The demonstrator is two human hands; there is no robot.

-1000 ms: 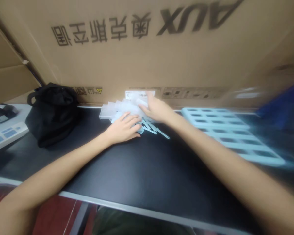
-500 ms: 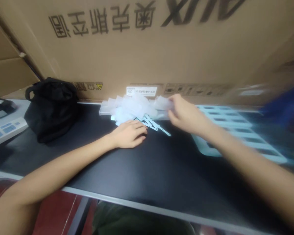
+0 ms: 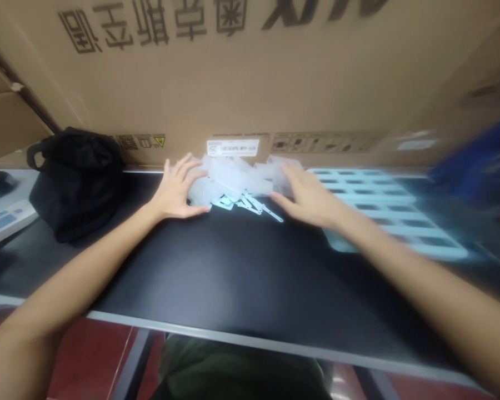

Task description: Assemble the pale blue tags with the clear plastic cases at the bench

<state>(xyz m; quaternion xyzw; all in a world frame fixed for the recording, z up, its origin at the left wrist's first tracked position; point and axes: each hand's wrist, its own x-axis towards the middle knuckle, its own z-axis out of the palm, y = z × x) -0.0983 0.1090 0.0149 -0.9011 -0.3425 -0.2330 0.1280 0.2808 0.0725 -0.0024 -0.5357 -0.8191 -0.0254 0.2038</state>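
Along the far edge of the table (image 3: 216, 278), the left hand (image 3: 177, 190), fingers spread, touches the left side of the plastic pile (image 3: 237, 180); the right hand (image 3: 307, 195), flat and unclenched, touches its right side. Upside-down Chinese print crosses the cardboard box (image 3: 316, 83); its white label (image 3: 232, 148) is unreadable.

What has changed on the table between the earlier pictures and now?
The left hand moved from in front of the pile of clear plastic pieces to its left side, fingers spread. The right hand, which pinched a clear piece half a second ago, now lies open at the pile's right edge. The black bag, the light blue tray and the cardboard box stayed in place.
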